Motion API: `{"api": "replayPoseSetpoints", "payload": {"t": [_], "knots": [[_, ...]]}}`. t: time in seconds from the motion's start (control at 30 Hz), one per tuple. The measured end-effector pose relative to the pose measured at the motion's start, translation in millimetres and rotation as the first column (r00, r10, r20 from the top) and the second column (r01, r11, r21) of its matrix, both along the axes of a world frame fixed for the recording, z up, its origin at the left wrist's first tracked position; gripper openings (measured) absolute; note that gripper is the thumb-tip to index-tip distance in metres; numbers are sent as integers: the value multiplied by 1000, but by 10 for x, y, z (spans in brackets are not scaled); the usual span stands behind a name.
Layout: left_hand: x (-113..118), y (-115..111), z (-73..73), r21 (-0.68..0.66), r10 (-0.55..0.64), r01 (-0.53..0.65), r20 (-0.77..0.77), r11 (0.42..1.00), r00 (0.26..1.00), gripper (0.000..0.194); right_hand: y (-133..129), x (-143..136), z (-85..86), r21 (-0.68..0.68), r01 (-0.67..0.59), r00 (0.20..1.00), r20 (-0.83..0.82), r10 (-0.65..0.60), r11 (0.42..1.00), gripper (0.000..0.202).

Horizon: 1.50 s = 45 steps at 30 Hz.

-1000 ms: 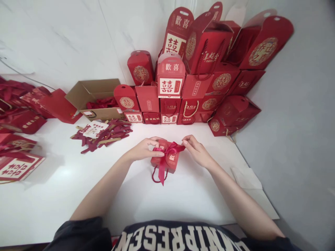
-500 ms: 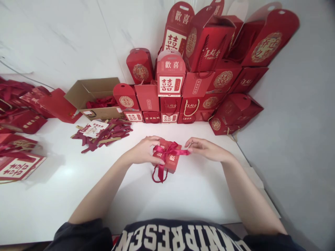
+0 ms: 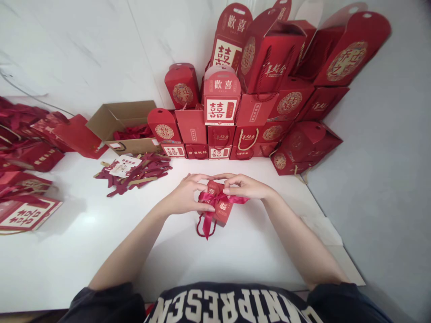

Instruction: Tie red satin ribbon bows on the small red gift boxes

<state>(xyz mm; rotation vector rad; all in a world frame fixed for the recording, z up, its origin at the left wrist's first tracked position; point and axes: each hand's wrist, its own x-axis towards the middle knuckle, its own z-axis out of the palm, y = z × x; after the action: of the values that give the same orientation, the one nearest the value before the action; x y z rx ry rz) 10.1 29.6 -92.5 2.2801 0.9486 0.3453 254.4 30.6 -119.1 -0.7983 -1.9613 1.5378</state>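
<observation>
A small red gift box [image 3: 222, 216] with pale characters lies on the white table in front of me. A shiny crimson ribbon [image 3: 239, 200] is tied in a bow across its top, with one tail hanging over the near side. A dark red cord handle [image 3: 199, 230] loops out beside that tail. My left hand [image 3: 185, 196] curls round the left of the box, thumb and fingers closed on the bow's left loop. My right hand [image 3: 249, 186] reaches over from the right, its thumb and fingertips closed at the bow's right part. Its farther fingertips extend behind the box.
Stacked red gift boxes [image 3: 220, 110] line the wall at the back. Left of them stand an open cardboard box [image 3: 134, 144] of red ribbon and a pile of maroon strips [image 3: 148, 172] with a white card [image 3: 125, 166]. More red boxes [image 3: 30, 213] sit at the far left.
My right hand has moved left from the ribbon's right end to the bow above the box. My left hand stays at the left loop. The view has shifted slightly.
</observation>
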Motion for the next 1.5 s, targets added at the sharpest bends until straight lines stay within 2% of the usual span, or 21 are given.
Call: {"api": "replayPoseSetpoints", "payload": {"t": [0.1, 0.3, 0.37, 0.47, 0.53, 0.6, 0.67, 0.73, 0.83, 0.93, 1.03, 1.13, 1.27, 1.4, 1.47, 1.5], "knots": [[-19, 11, 26, 31, -11, 13, -44, 999, 999, 38, -11, 14, -10, -25, 26, 1000, 13, -26, 999, 32], [-58, 41, 99, 17, -14, 15, -34, 1000, 999, 35, -36, 17, -20, -44, 8, 1000, 30, -7, 999, 31], [-51, 50, 87, 35, 46, -47, 19, 998, 999, 36, -45, 22, -8, -34, 37, 999, 35, -36, 999, 29], [-59, 13, 95, 99, 239, -245, 68, 965, 969, 44, -59, 33, 17, -25, 110, 993, 41, -109, 994, 31], [-95, -52, 136, 162, 373, -361, -43, 918, 927, 38, -65, 39, 27, -23, 140, 989, 43, -139, 990, 32], [-143, -125, 188, 172, 423, -391, -239, 904, 874, 43, -64, 39, 24, -20, 137, 990, 36, -136, 990, 32], [-177, -168, 217, 51, 350, -357, -366, 933, 862, 56, -57, 35, 8, -25, 122, 992, 23, -121, 992, 32], [-183, -152, 204, -173, 211, -287, -360, 942, 909, 59, -44, 27, -15, -46, 116, 993, 12, -116, 992, 33], [-173, -34, 124, -473, 30, -126, -206, 872, 978, 53, -20, 17, -48, -97, 117, 993, -1, -118, 988, 35], [-194, 92, 45, -582, -28, -33, -95, 813, 995, 47, 2, 10, -84, -122, 129, 991, -14, -131, 984, 36], [-238, 150, 6, -621, -58, -3, -79, 784, 995, 45, 19, 3, -130, -118, 157, 987, -7, -159, 981, 37], [-254, 160, -9, -621, -96, 11, -103, 783, 990, 45, 26, -11, -166, -101, 167, 986, 17, -166, 981, 36], [-223, 160, 14, -564, -139, 16, -174, 825, 975, 46, 10, -37, -164, -70, 182, 983, 49, -178, 981, 37], [-289, 166, 138, -505, -194, 32, -270, 862, 943, 43, -11, -25, -89, -47, 191, 982, 23, -190, 981, 34], [-368, 169, 217, -428, -130, -14, -305, 904, 943, 41, -12, 20, -36, -33, 242, 970, -2, -243, 970, 31], [-403, 166, 251, -367, -61, -61, -311, 928, 948, 41, -9, 51, -11, -13, 287, 958, -5, -287, 958, 31]]}}
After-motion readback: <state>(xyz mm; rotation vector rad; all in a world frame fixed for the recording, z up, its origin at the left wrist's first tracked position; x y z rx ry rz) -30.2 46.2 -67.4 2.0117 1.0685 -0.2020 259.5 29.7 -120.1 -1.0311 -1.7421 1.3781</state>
